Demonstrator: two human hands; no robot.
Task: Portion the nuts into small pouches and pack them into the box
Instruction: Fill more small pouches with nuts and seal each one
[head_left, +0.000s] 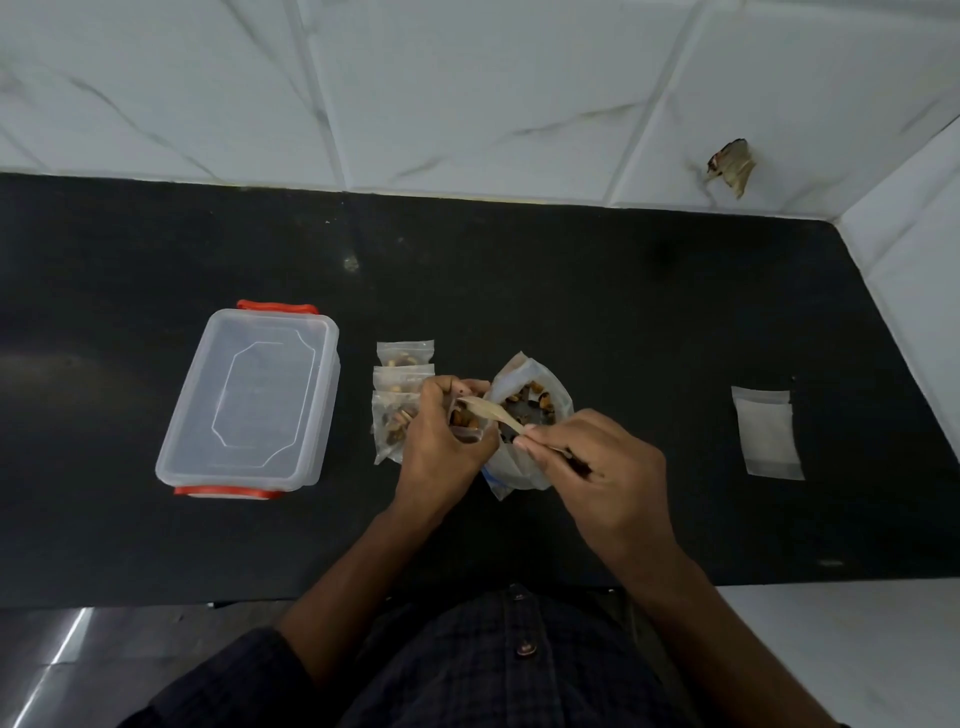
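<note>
Right hand (602, 467) pinches the handle of a small wooden spoon (491, 413) between thumb and fingertips, fingers pressed together on it. Spoon's long axis runs from that pinch up and to the left; bowl end sits over the mouth of the small pouch (464, 420).

Left hand (441, 441) is curled around that pouch, holding it upright with the mouth open toward the camera. Nuts visible inside it. Can't tell whether the spoon bowl is loaded or already tipped out; it's too small and partly hidden by the fingers.

Key relation: the pouch mouth lies left of the right-hand grip, right at the spoon tip. The source bag (530, 415) of nuts stands open just beside it, between the two hands and touching or nearly touching the left fingers. So scoop-to-pouch travel is a short swing along the spoon's axis, all right-hand work; left hand only has to keep the mouth open and steady.

Three filled pouches (402, 384) lie in an overlapping column just left of the left hand. The box (249, 397) is further left, lid on, red clips at both ends, nearer the left hand. Empty pouches (768, 434) lie well apart to the right, nearer the right hand.

My read: mid-portioning, fourth pouch filling. Packing not started, lid still needs to come off.
</note>
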